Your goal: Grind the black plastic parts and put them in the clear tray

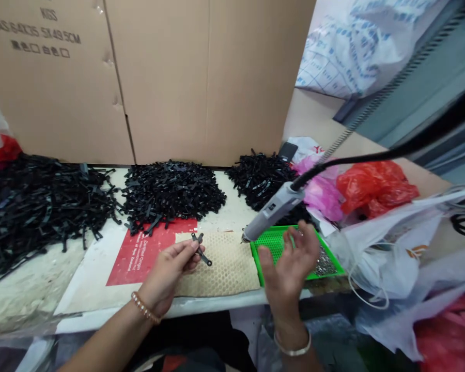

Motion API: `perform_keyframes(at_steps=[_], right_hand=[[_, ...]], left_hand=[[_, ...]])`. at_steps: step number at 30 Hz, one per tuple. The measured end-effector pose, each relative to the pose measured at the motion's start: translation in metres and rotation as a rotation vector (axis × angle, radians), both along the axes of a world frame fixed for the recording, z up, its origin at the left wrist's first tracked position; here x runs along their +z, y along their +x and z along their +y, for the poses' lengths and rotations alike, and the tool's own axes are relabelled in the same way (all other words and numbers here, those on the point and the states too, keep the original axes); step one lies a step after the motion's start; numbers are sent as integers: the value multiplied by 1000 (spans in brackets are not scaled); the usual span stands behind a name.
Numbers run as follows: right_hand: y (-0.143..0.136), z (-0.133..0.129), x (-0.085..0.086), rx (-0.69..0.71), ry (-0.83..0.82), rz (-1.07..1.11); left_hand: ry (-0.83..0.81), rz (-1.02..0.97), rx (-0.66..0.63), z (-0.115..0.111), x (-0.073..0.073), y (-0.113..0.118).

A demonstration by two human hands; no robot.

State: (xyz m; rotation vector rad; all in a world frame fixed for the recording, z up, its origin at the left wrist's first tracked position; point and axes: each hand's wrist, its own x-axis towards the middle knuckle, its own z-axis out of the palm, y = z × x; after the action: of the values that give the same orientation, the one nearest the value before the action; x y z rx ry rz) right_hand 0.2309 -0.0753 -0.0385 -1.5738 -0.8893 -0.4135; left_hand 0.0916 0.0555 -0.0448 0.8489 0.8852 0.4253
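Note:
My left hand (178, 263) pinches a small black forked part (201, 249) between thumb and fingers, above the left edge of a cream honeycomb-patterned mat (228, 266). My right hand (290, 258) is raised with its fingers apart and nothing in it, slightly blurred, in front of a green tray (258, 264). Small metal pieces (324, 262) lie at the tray's right side. A grey electric screwdriver (269, 211) hangs tilted between the hands, its tip above the mat's right side, touched by neither hand.
Heaps of black parts lie at the left (42, 206), middle (172, 191) and right (261, 178) before a tall cardboard box (201, 77). Red (375, 186) and pink bags (321, 191) sit right. The screwdriver's black cable (372, 156) crosses the upper right.

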Motion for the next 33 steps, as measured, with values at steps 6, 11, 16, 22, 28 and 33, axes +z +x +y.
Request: perform_keyframes(at_steps=[6, 11, 16, 22, 28, 33], right_hand=[[60, 50, 18, 425, -75, 344], [63, 32, 26, 216, -8, 125], [42, 10, 14, 226, -144, -273], [68, 53, 6, 266, -1305, -371], [94, 84, 20, 173, -1708, -362], [104, 104, 12, 200, -1784, -349]], left_hand=[[4, 15, -132, 11, 0, 21], [-25, 14, -176, 14, 1, 31], [-69, 15, -191, 16, -9, 39], [34, -14, -254, 18, -8, 35], [44, 31, -225, 21, -6, 22], [58, 22, -246, 21, 1, 15]])
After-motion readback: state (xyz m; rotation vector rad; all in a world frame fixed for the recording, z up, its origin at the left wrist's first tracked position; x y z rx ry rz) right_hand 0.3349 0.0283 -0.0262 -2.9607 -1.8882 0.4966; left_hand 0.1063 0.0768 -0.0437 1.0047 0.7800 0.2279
